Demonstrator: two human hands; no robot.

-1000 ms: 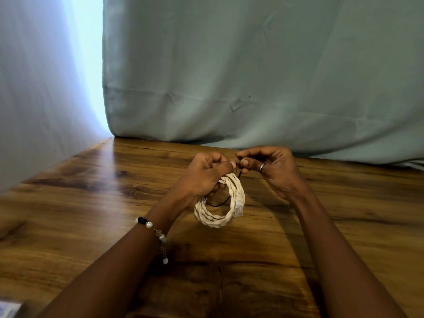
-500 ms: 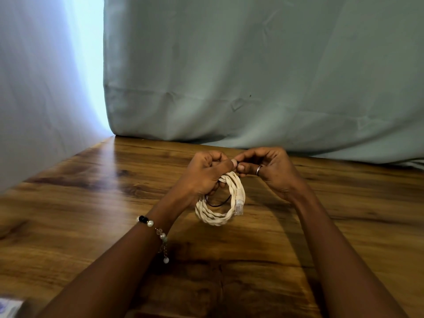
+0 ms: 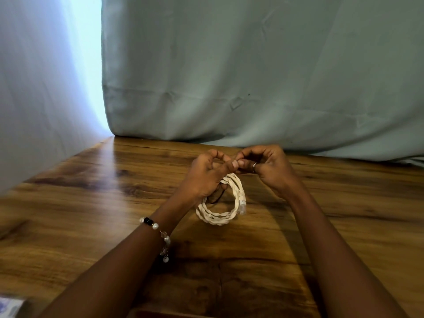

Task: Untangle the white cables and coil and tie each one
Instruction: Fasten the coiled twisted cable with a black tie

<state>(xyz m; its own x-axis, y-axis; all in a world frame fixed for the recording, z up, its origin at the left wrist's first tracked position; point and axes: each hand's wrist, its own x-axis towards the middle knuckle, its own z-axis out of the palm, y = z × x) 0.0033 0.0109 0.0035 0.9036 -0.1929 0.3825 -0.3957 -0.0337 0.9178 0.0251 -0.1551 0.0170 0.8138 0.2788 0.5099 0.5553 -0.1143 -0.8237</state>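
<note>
Now, left to right: a beaded bracelet point(image 3: 158, 228) on the left wrist, the left hand point(image 3: 204, 175) curled round the top of the coiled, twisted white cable point(image 3: 220, 220), which hangs above the brown wooden surface point(image 3: 91, 203) toward its far edge, and the right hand point(image 3: 268, 166) pinching at the coil's top, though what it pinches is hidden.

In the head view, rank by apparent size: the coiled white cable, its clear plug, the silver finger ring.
1. Coiled white twisted cable
2. Clear plastic plug
3. Silver finger ring, smallest
</note>
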